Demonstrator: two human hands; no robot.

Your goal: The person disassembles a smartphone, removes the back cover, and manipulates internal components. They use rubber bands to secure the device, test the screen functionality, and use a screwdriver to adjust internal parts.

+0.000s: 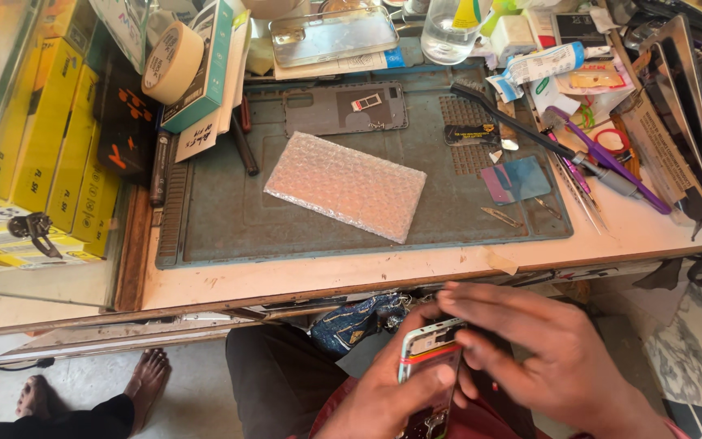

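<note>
Below the table's front edge, over my lap, my left hand (392, 390) grips an opened phone body (428, 358) with a light frame and exposed coloured insides. My right hand (534, 354) lies over the phone's right side, fingers curled on its upper edge. On the grey-green work mat (221, 219) rests a bubble-wrapped flat rectangle (347, 184), roughly phone-sized. Behind the bubble-wrapped piece lies a grey phone back panel (343, 108).
A black brush (522, 126), purple tools (611, 162) and tweezers (570, 183) lie at the mat's right. A tape roll (171, 61), boxes and pens crowd the back left. Yellow boxes (50, 146) fill a glass case. Someone's bare feet (144, 382) rest on the floor at left.
</note>
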